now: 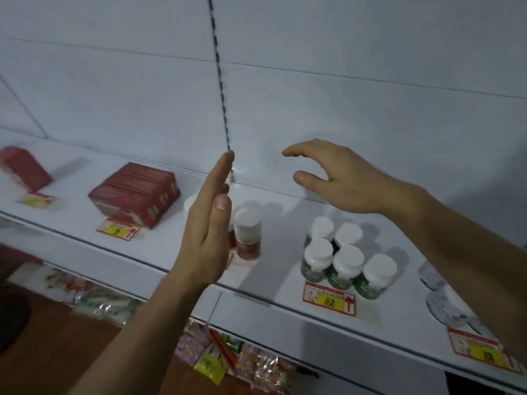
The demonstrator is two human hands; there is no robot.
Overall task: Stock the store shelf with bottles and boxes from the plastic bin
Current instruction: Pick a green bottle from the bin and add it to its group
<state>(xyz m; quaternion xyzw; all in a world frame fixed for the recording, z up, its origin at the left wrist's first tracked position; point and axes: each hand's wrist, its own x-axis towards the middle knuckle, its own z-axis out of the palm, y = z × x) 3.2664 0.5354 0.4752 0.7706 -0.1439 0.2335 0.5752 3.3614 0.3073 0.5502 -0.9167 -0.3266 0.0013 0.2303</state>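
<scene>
Both hands are hovering empty over the white shelf [285,292]: the left hand [205,232], at the centre of the frame, is standing on edge with its fingers straight and together, and the right hand [339,181], right of centre, is reaching in palm down with fingers loosely spread, grasping nothing. Just beside the left palm, a red-labelled bottle [247,235] with a white cap is standing upright, apart from both hands; a second white cap seems to be hiding behind the left hand, though I cannot tell for sure. Below the right hand, five green-labelled bottles [342,260] are clustering together above a price tag [330,299]. Toward the left of the frame, a stack of red boxes [135,193] is lying flat, with another red box [24,169] blurring at the far left edge. The plastic bin is not showing anywhere. The bottles are looking like light, rigid plastic with smooth sides, likely easy to tip when nudged, so taking hold around the body below the cap seems safest.
</scene>
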